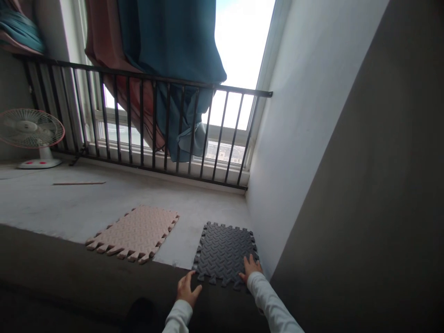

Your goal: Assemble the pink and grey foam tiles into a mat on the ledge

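Observation:
A dark grey interlocking foam mat tile (224,249) lies flat on the window ledge, close to the right wall. Its near toothed edge sticks out slightly over the ledge's front. My right hand (251,268) rests at its near right corner with the fingers spread. Just off its near left corner is my left hand (187,289), fingers apart and nothing in them; whether a fingertip touches the tile I cannot tell. To the left lies a pink foam mat tile (135,231), separated from the grey one by a strip of bare ledge.
A black railing (159,169) runs along the back before the window, with blue and pink curtains (169,41) hanging over it. At the far left stands a white fan (43,157). A thin stick (79,183) lies on the ledge (34,203). The wall (298,115) bounds the right side.

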Tool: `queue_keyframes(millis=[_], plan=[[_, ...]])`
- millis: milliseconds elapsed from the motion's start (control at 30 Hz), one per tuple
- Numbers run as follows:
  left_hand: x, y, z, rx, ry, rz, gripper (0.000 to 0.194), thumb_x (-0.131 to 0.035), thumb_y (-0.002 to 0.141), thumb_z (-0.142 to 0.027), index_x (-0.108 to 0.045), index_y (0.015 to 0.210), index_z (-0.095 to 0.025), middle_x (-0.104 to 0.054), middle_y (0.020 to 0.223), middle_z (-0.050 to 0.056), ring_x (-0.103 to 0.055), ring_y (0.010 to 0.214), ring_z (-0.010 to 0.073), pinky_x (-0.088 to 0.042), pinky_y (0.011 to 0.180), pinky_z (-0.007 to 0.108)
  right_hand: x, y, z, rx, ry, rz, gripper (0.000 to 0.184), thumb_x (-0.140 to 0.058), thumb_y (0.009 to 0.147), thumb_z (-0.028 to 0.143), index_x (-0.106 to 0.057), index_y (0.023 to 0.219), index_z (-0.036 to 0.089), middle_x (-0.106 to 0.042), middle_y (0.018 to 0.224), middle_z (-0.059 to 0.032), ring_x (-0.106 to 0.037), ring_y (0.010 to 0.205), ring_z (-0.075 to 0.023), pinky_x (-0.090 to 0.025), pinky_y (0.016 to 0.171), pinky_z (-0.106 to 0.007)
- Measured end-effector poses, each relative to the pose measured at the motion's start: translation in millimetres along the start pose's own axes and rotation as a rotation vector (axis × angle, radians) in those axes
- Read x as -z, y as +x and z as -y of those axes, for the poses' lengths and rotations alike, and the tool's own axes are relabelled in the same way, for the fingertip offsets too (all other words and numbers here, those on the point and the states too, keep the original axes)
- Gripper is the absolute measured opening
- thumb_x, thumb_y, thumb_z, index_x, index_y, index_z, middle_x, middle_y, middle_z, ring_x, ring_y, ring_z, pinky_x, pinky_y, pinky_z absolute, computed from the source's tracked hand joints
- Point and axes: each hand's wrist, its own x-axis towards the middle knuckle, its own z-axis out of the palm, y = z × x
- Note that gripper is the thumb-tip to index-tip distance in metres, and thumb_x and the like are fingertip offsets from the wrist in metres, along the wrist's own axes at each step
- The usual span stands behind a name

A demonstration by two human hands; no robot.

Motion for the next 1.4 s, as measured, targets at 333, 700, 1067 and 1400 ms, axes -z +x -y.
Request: queue_keyframes(millis=[333,700,1067,1400], plan=[[12.5,11.6,-7.0,0.008,0.015,-0.103,0.033,-0.044,0.064,-0.013,-0.053,0.095,-0.017,-0.061,0.096,0.005,-0.056,0.090,0.0147,-0.040,0.084,0.025,17.0,1.9,-4.4,-0.032,-0.049,0.133,0.056,-0.068,0.052,0.034,-0.056,0.105,0.021,-0.058,0.109,-0.0147,-0.052,0.103,-0.0255,-0.032,0.093,-0.044],[152.2,69.6,14.4,0.254,0.758,0.009,0.032,-0.037,0.074,-0.024,-0.050,0.103,-0.018,-0.050,0.112,0.012,-0.044,0.107,0.0254,-0.037,0.079,0.038,31.0,9.7,6.3,-0.012,0.055,0.180,0.058,-0.074,0.036,0.019,-0.062,0.092,0.017,-0.060,0.105,-0.0162,-0.056,0.096,-0.0297,-0.044,0.082,-0.043],[145.2,92.1,32.6,0.119,0.926,-0.020,0.031,-0.032,0.078,-0.017,-0.052,0.101,-0.016,-0.056,0.105,0.011,-0.050,0.099,0.0210,-0.039,0.077,0.033,45.3,8.8,13.8,-0.135,0.017,0.302,0.079,-0.076,0.031,0.020,-0.054,0.107,0.015,-0.052,0.117,-0.0147,-0.051,0.104,-0.0271,-0.043,0.087,-0.036],[63.9,46.1,-75.2,-0.222,0.696,-0.193,0.029,-0.035,0.074,-0.018,-0.059,0.090,-0.021,-0.059,0.087,0.005,-0.054,0.084,0.0185,-0.040,0.068,0.029,51.3,5.6,16.1,-0.161,0.017,0.328,0.076,-0.076,0.033,0.020,-0.055,0.105,0.021,-0.054,0.115,-0.0113,-0.051,0.104,-0.0268,-0.043,0.085,-0.038]])
